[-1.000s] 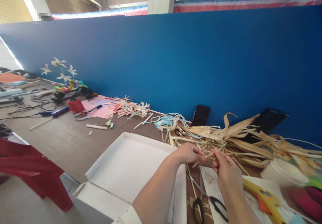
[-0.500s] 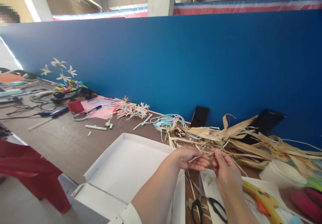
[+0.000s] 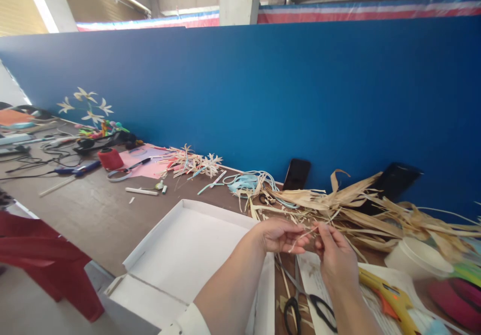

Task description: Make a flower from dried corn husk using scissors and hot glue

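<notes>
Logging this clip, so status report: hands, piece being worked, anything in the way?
Right hand pinching thin pale strip. Left hand loosely open at strip's far end. Scissors and open white box close by, neither between the hands.

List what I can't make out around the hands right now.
- Strip's gripped end: head view, hidden by the right hand's fingers.
- Scissors' tips: head view, lost near the left hand.
- Glue gun's lower end: head view, cut off by the bottom edge.
- Paper's print: head view, too blurred to read.
</notes>
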{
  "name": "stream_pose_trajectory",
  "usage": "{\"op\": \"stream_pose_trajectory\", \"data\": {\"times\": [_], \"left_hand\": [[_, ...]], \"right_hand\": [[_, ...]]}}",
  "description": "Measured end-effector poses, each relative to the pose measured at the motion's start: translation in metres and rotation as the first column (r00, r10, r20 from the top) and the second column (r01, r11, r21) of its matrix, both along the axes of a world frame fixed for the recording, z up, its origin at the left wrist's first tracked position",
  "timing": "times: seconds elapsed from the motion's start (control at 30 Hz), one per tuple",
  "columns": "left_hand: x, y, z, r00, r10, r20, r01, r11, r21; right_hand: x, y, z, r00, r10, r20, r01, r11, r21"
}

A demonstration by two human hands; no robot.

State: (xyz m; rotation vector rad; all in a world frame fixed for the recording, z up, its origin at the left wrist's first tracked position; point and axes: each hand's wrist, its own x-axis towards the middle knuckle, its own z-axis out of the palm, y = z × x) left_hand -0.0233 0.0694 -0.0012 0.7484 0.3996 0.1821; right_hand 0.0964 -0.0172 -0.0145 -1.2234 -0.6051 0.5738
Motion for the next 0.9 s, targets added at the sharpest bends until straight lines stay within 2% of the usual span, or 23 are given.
{"op": "stream_pose_trajectory", "data": {"times": [0.27, 0.37, 0.53, 0.77, 0.9], "left_hand": [[-0.001, 0.001, -0.003, 1.0, 0.018, -0.003, -0.018, 0.998, 0.055], [-0.001, 0.0, -0.003, 1.0, 0.026, -0.012, -0.024, 0.993, 0.114], [0.0, -0.002, -0.003, 0.99, 0.111, -0.083, -0.087, 0.965, 0.248], [0.004, -0.002, -0.008, 0.975, 0.183, -0.122, -0.109, 0.884, 0.454], [0.004, -0.002, -0.011, 0.975, 0.185, -0.126, -0.096, 0.854, 0.511]], "right_hand": [[-0.002, 0.0, 0.003, 1.0, 0.002, -0.023, -0.002, 1.0, 0.018], [-0.003, 0.0, 0.006, 0.999, -0.003, -0.032, 0.004, 1.0, 0.01], [-0.004, 0.0, 0.007, 1.0, -0.028, -0.009, 0.028, 0.999, -0.029], [0.005, -0.001, -0.004, 0.974, -0.092, 0.207, 0.118, 0.986, -0.12], [0.009, -0.003, -0.007, 0.941, -0.109, 0.32, 0.182, 0.961, -0.208]]}}
